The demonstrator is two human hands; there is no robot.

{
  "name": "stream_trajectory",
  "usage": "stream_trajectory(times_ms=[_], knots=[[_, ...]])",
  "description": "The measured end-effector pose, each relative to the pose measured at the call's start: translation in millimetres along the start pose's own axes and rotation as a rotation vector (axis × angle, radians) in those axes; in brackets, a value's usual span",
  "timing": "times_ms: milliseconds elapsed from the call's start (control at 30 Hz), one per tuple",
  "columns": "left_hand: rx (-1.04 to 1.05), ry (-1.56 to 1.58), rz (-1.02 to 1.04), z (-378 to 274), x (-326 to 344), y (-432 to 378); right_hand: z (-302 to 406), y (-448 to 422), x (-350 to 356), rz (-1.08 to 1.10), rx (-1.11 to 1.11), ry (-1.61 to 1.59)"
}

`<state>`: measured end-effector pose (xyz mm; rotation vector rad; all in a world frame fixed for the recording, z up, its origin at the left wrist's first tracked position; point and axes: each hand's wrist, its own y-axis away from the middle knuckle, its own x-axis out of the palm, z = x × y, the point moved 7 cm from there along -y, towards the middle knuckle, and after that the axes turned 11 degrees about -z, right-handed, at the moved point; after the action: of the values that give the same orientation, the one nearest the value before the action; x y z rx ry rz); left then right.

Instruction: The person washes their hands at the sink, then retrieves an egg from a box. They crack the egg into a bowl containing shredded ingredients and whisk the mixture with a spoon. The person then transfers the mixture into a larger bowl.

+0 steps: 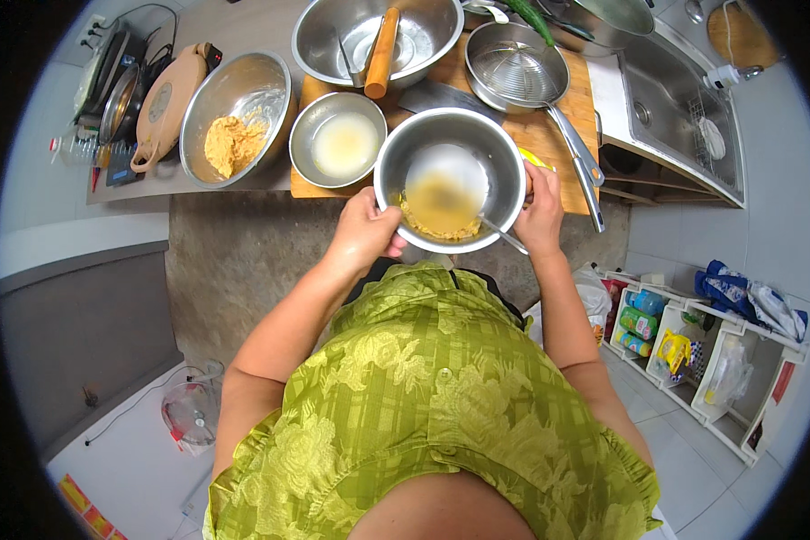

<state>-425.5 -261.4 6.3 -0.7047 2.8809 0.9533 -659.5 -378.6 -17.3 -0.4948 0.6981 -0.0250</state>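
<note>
Between my hands is a deep stainless steel bowl [503, 152], tilted toward me. My left hand [372, 229] grips its left rim, and my right hand [540, 206] holds it from the right side. A yellowish wet mixture [439, 226] lies at the bottom; part of the inside looks blurred. The handle of a metal utensil [506, 235] leans over the near right rim. Just left of this bowl, a smaller metal bowl [299, 155] with cloudy pale liquid stands on the wooden board [307, 189]. Further left, a large steel bowl [187, 152] holds an orange-yellow dough-like lump [233, 145].
Behind stands a big steel basin [310, 57] with a wooden-handled tool [383, 54] across it. A wide blade [439, 100] lies on the board. A pan with a wire strainer [518, 71] sits at right, handles jutting over the edge. Beyond is a sink [675, 81].
</note>
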Motion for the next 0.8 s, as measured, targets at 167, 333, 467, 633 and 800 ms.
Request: stream_trajectory(times_ms=[167,333,467,633,800], knots=[[-0.003,0.124,-0.041,8.0,20.0,-9.2,3.0,10.4,8.0,0.062,-0.120,0.167],[0.005,0.192,-0.125,23.9,19.6,-26.4,-21.2,6.9,3.5,-0.027,0.227,-0.150],[-0.015,0.228,-0.111,33.7,17.1,-27.2,-50.0,23.2,10.3,-0.043,0.830,-0.919],[-0.006,0.264,-0.106,37.8,19.3,-23.8,-50.9,29.6,7.4,0.037,1.003,-1.305],[-0.056,0.309,-0.121,46.4,20.0,-22.7,-54.2,35.9,5.4,0.018,0.916,-1.113]])
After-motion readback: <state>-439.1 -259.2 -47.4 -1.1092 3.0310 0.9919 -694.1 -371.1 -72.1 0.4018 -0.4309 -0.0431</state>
